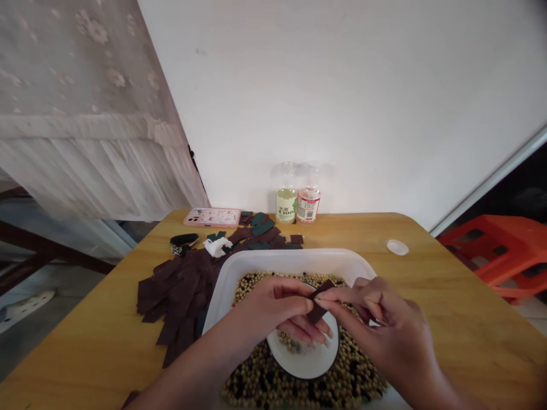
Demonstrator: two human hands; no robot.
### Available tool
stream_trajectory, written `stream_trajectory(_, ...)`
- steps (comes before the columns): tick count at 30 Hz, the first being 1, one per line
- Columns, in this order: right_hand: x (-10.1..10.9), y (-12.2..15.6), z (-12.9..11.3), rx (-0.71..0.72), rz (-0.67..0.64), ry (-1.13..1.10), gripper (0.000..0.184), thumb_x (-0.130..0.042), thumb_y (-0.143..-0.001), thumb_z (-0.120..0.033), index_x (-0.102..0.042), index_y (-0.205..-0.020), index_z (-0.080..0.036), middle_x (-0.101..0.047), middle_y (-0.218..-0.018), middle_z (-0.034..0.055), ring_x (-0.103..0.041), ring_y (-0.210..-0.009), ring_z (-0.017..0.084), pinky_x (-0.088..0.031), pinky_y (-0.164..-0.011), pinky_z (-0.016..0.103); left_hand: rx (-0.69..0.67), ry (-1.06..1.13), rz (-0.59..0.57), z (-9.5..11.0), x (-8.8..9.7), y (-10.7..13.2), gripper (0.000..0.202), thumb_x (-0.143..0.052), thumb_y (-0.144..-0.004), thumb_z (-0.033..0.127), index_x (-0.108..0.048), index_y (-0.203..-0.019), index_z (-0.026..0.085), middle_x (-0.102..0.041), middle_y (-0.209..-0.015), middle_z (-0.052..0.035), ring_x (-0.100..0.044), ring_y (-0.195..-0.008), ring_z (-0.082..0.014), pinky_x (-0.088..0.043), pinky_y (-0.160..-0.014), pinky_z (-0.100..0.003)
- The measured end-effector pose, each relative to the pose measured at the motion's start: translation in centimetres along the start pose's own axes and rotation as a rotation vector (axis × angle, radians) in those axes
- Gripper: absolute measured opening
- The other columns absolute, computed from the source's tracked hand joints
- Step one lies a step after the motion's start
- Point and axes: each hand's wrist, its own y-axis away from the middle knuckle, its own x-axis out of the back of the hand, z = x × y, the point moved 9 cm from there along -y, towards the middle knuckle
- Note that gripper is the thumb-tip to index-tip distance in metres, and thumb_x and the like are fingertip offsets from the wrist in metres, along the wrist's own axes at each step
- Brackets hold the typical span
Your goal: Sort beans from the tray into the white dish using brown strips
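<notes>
Brown piece [317, 312], left hand [273, 304] pinching, right hand [387, 316] pinching

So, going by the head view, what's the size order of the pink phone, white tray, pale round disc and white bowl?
1. White tray, by far
2. White bowl, partly covered
3. Pink phone
4. Pale round disc

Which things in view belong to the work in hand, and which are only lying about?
Probably the work:
brown piece, pinched by left hand and right hand
brown pile
white bowl
bead-like balls
white tub

Probably lying about:
phone
green-labelled bottle
red-labelled bottle
crumpled tissue
red stool
</notes>
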Motion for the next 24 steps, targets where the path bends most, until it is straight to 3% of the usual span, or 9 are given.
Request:
stream_trajectory(13, 0.58, 0.12, 0.02, -0.007, 0.067, 0.005, 0.04, -0.063, -0.076, -0.019, -0.027, -0.059, -0.023, -0.052, -0.049, -0.0059, -0.06, -0.048, 0.011, -0.039, -0.04, 0.019, -0.024, -0.012, -0.005, 0.3, -0.23, 0.09, 0.01, -0.059, -0.07, 0.02, -0.064, -0.074, 0.014, -0.07, -0.066, -0.004, -0.066, -0.056, -0.0113, -0.051, -0.055, -0.018)
stream_trajectory(24, 0.56, 0.09, -0.69, 0.089, 0.079, 0.058, 0.033, -0.065, -0.074, -0.016, -0.037, -0.057, -0.02, -0.04, -0.046, -0.0083, -0.056, -0.046, 0.007, -0.036, -0.038, 0.015, -0.031, -0.011, -0.004, 0.39, -0.34, 0.23, 0.011, -0.058, -0.069, 0.02, -0.064, -0.075, 0.013, -0.07, -0.067, -0.0047, -0.066, -0.058, -0.012, -0.051, -0.055, -0.018)
